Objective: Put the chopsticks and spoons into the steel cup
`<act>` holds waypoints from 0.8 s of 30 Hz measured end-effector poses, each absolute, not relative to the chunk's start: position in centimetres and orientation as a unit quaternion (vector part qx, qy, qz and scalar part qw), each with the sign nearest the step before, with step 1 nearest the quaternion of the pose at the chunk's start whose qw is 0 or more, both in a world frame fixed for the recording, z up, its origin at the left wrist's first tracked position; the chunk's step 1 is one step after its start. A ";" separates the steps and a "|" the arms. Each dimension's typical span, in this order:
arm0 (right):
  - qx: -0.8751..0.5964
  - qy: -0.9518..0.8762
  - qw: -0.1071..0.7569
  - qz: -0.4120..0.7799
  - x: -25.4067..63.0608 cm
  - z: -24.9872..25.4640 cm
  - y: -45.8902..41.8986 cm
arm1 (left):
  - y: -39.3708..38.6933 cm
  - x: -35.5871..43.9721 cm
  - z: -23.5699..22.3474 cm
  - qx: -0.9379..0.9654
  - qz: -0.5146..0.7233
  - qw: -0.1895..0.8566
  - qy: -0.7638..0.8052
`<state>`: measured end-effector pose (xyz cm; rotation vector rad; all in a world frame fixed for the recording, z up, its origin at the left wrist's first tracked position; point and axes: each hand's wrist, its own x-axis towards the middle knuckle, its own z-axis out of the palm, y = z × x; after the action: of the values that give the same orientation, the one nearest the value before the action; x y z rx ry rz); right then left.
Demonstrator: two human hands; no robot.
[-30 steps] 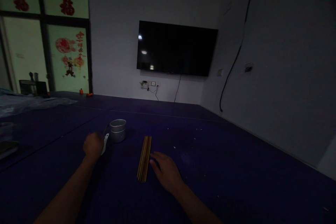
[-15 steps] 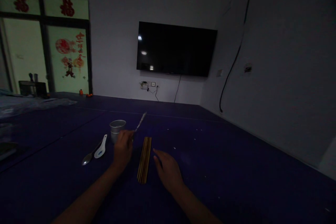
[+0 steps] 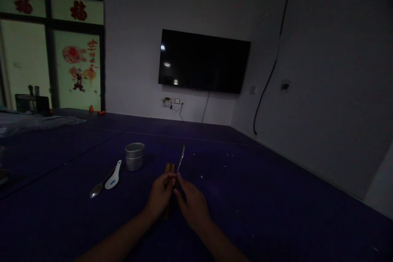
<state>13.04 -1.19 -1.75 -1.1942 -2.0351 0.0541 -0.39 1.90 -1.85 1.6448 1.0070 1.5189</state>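
Looking on from inside the room, I saw the left hand [image 3: 160, 195] with its fingers pinched on the low end of a thin, shiny thing that looked like a knife [image 3: 181, 158]. The right hand [image 3: 194, 204] had its fingers bent right beside it, but I could not tell if they gripped it too. The knife stuck up and leaned a bit, just past the fingertips, near the far ends of the brown sticks [image 3: 167, 168]. If one hand let go while the other had only a weak hold, the knife could have dropped onto the sticks or the dark purple bench [image 3: 276, 213]. Fingers so close together could have bumped each other and made it twist, too. The sticks lay side by side, partly hidden under the left hand, so a low wrist could have pushed them and made them roll apart. The metal cup [image 3: 134, 159] stood upright near that arm's side, and a wide swing could have knocked it over. The white spoon [image 3: 113, 178] and the metal spoon [image 3: 97, 190] lay close together, so a nudge could have made them clink. It was dim, which could have made a small slip hard to spot.
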 end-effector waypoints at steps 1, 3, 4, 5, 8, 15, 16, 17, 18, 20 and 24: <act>-0.466 -0.797 0.383 0.021 13.1 -1.8 -1.2 | 2.0 -0.3 -2.0 0.620 0.580 0.368 0.379; -0.468 -0.795 0.385 0.021 13.1 -1.8 -1.2 | 2.3 -0.2 -2.2 0.605 0.577 0.406 0.369; -0.469 -0.794 0.386 0.022 13.1 -1.9 -1.2 | 2.4 -0.2 -2.3 0.600 0.577 0.413 0.369; -0.468 -0.795 0.386 0.022 13.1 -1.9 -1.1 | 2.4 -0.2 -2.3 0.597 0.578 0.415 0.371; -0.461 -0.797 0.389 0.034 13.0 -2.2 -0.9 | 2.7 -0.3 -2.3 0.596 0.579 0.407 0.379; -0.455 -0.775 0.435 0.062 13.0 -2.9 -0.4 | 2.6 -0.3 -2.2 0.613 0.573 0.378 0.392; -0.452 -0.771 0.444 0.060 13.0 -2.9 -0.4 | 2.5 -0.3 -2.1 0.622 0.568 0.367 0.394; -0.450 -0.769 0.451 0.058 13.0 -2.9 -0.4 | 2.4 -0.3 -2.0 0.629 0.566 0.356 0.396; -0.451 -0.766 0.455 0.055 13.0 -2.8 -0.5 | 2.3 -0.3 -1.9 0.634 0.565 0.347 0.398; -0.453 -0.763 0.458 0.047 13.0 -2.8 -0.5 | 1.9 -0.4 -1.7 0.637 0.568 0.329 0.404; -0.449 -0.770 0.451 0.039 13.0 -2.5 -0.6 | 1.1 -0.4 -1.1 0.653 0.567 0.279 0.418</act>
<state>13.02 -0.56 -2.46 -1.1092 -1.9035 0.0970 -0.36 1.09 -1.13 1.7511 1.1200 1.5215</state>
